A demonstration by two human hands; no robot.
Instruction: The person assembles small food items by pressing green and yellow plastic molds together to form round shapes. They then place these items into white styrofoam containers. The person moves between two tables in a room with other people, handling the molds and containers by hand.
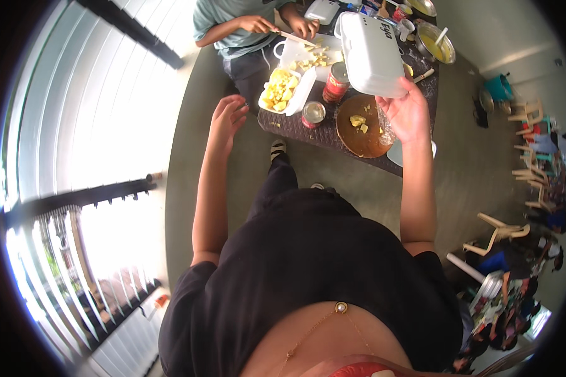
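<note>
My right hand (407,114) grips a closed white foam food box (374,58) by its near lower corner and holds it up over the table. Dark handwriting marks its lid. In the air left of the table is my left hand (231,120), its fingers loosely bent and apart with nothing in them. Nearest to it stands an open foam box (279,92) heaped with yellow chunks. Beside that are a tall red can (336,83) and a shorter can (313,115). Below the raised box lies a round brown board (353,146) with a few yellow pieces.
Across the table (283,125), a person in a light green shirt cuts yellow pieces with a knife (294,39) on a white cutting board (289,58). A metal bowl (435,45) of yellow mixture stands at the far right. Plastic chairs (497,234) and several people are farther right.
</note>
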